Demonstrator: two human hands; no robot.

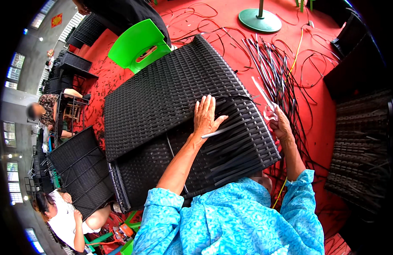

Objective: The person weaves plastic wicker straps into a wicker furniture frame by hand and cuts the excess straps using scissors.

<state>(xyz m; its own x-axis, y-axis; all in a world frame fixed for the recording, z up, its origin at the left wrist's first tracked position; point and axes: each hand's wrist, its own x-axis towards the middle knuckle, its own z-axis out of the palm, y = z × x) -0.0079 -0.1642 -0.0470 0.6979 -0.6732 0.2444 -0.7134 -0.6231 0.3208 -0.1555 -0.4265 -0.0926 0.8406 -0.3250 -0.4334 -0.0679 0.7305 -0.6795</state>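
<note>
Left hand flat on woven panel | right hand at panel's edge

The woven panel is black — a tight basket-weave pattern, with loose black strips fanning at its right edge. The floor is red, strewn with black strands and a yellow cord. The chair is bright green, the stand base dull green. The sleeves are turquoise with a pale mottled print.
</note>
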